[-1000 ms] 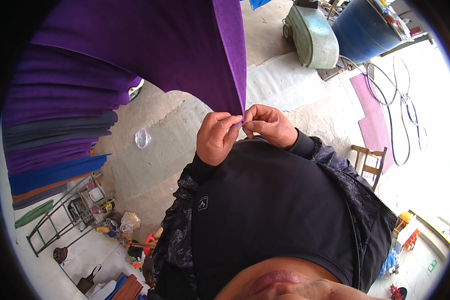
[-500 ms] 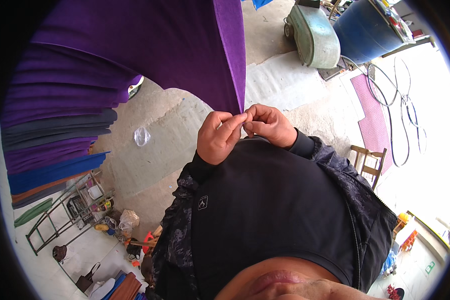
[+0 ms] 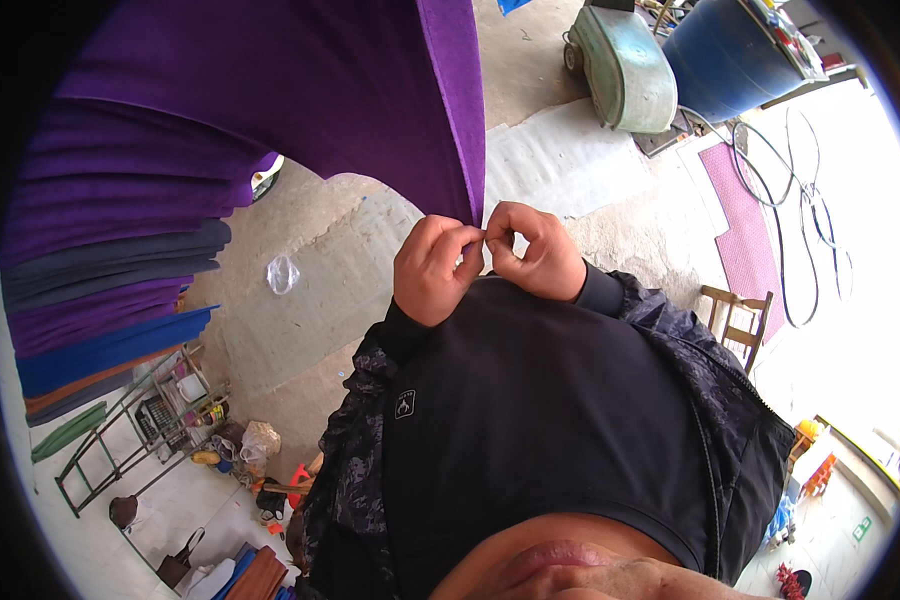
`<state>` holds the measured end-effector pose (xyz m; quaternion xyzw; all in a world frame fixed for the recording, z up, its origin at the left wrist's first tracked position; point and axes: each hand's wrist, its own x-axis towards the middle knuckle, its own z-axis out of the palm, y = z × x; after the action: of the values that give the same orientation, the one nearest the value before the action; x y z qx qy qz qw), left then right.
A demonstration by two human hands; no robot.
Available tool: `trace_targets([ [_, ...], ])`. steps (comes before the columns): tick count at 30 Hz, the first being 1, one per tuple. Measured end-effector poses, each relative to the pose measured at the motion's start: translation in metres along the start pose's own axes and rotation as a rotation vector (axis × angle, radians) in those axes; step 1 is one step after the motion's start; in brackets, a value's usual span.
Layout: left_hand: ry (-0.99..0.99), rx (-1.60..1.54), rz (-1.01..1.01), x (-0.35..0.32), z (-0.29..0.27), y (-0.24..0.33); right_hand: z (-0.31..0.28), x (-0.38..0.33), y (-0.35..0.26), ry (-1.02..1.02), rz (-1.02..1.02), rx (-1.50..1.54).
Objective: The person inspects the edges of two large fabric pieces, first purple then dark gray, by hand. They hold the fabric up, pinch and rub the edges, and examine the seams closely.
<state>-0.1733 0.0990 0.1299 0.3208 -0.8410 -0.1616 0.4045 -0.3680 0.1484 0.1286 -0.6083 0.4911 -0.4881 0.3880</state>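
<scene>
A large purple cloth (image 3: 300, 90) hangs down from the upper left and narrows to a corner in front of my chest. My left hand (image 3: 433, 268) pinches that corner between thumb and forefinger. Right beside it, my right hand (image 3: 538, 255) has its thumb and forefinger pressed together, forming a ring. The fingertips of both hands meet or almost meet at the tip of the cloth. Whatever the right fingertips hold is too small to make out. A lighter hem strip runs along the cloth's right edge down to the pinch.
Folded cloths (image 3: 120, 260) in purple, grey, blue and brown hang in a row at left, near a metal rack (image 3: 120, 440). A clear plastic bag (image 3: 282, 275) lies on the floor. Upper right stand a green wheeled machine (image 3: 625, 75), a blue barrel (image 3: 735, 55) and a coiled hose (image 3: 782, 205).
My right thumb and forefinger have curled into a rounder ring, its fingers now bent more. The cloth's right edge has shifted slightly left. My left hand stays at the corner.
</scene>
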Motion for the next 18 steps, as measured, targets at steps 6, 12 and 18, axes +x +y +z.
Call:
trace_targets([
  [6,-0.014,0.014,-0.062,-0.0017,0.0040,0.0009,0.0042,0.0084,-0.0022,0.076,-0.220,-0.186],
  [12,0.049,-0.048,-0.156,0.0006,0.0038,-0.0038,0.0018,0.0024,-0.0068,-0.148,-0.158,-0.011],
  [18,0.064,-0.178,-0.246,-0.0015,0.0012,0.0003,-0.0035,-0.0006,-0.0041,-0.090,-0.031,0.080],
])
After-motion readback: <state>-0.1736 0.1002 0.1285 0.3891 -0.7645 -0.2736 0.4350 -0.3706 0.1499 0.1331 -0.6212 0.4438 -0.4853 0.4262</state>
